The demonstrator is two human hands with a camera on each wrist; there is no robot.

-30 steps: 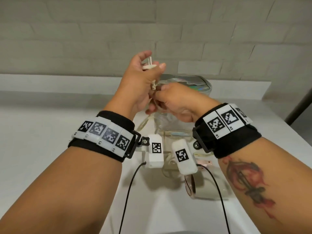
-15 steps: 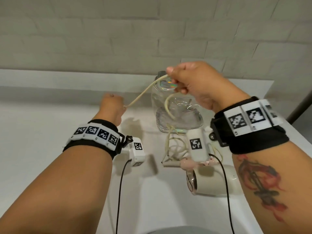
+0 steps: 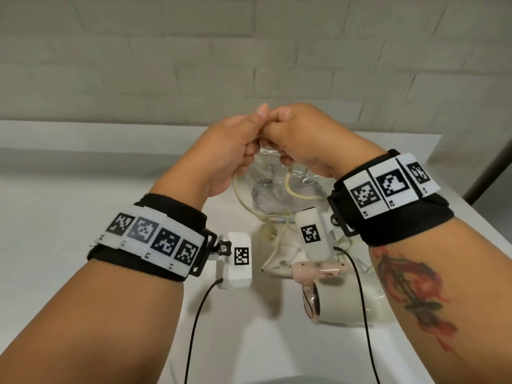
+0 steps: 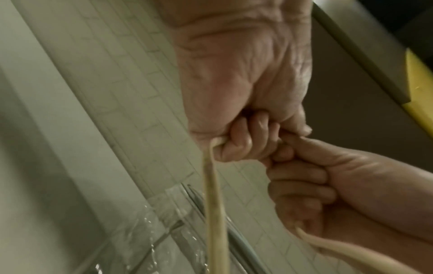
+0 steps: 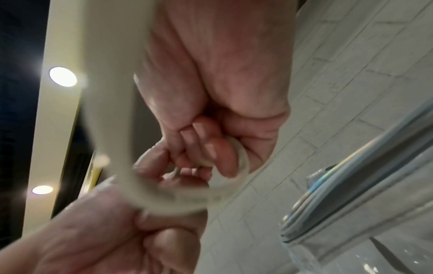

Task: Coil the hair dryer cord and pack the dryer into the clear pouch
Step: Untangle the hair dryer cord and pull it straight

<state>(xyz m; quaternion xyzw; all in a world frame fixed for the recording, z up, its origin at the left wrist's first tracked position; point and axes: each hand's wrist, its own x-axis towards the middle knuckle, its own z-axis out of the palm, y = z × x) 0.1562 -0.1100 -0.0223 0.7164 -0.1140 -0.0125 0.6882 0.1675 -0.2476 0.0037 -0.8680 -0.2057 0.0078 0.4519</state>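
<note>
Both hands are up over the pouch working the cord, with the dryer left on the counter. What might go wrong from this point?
1. The cord hangs in loose loops from the left hand and right hand; the slack may tangle or slip out of the coil.
2. It trails down to the hair dryer, so a pull might drag the dryer.
3. The clear pouch stands right under the hands and could get knocked over.

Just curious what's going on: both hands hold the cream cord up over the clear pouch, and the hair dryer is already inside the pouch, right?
Not quite. The head view shows the hair dryer lying on the counter, outside the clear pouch. Both hands do hold the cord.
</note>
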